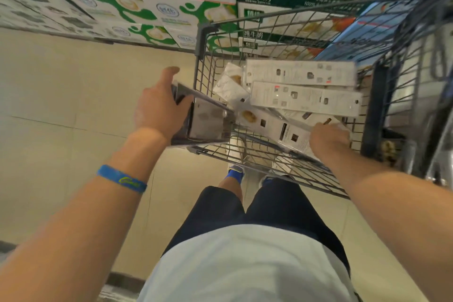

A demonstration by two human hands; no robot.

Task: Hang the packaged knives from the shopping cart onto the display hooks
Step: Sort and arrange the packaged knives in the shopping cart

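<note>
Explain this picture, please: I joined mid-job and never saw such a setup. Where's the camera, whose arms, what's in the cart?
No machine here: one camera on a person's head looks down past their shirt and legs. Both bare arms are theirs. The left hand, above a blue wristband, grips clear knife packages by the edge of the wire shopping cart. More white packaged knives lie inside. The right hand reaches onto one; its fingers are hidden, so I cannot tell whether it grips. Stacked milk cartons stand behind. No display hooks show.
</note>
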